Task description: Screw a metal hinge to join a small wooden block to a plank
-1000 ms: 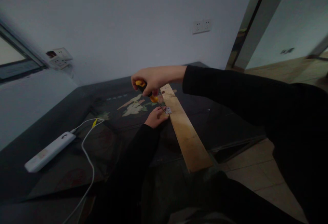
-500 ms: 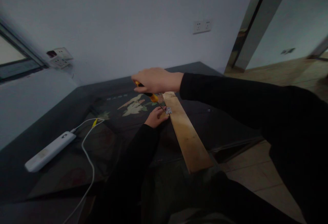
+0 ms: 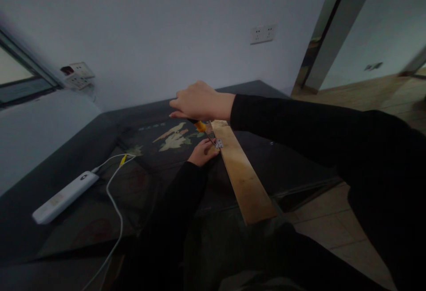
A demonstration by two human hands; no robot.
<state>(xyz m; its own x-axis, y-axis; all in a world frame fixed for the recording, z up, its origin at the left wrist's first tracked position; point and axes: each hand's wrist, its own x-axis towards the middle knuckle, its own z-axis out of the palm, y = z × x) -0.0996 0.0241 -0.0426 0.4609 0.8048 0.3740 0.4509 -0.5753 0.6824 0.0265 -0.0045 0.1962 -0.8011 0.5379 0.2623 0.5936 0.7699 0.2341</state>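
Up on the dark desk (image 3: pixel 83 220), seen from the head camera, the only view there is, a long wooden board (image 3: pixel 244 180) lies slantwise, its far end under the person's arms and its near end jutting past the desk's front edge toward the tiled floor. A small metal hinge (image 3: pixel 218 143) sits at the board's left edge, about a third of the way down from the far end.

The right hand (image 3: pixel 199 101) hangs above that spot, fingers curled down over the handle of a screwdriver (image 3: pixel 200 126); only a bit of orange handle and the thin shaft show beneath the palm, slanting down to the hinge. The grip looks closed around the handle, knuckles up, as one would hold it to bear down and twist.

The left hand (image 3: pixel 203 152) rests low on the desk, just left of the board, its fingertips touching the hinge. It looks to be pinning the plate flat so it cannot slide; how tightly the fingers are closed I cannot tell, since they are small and dim.

Well away to the left lies a white power strip (image 3: pixel 63 197), its white cable (image 3: pixel 115 206) looping toward the near edge. Wall sockets (image 3: pixel 262 34) sit on the far wall.
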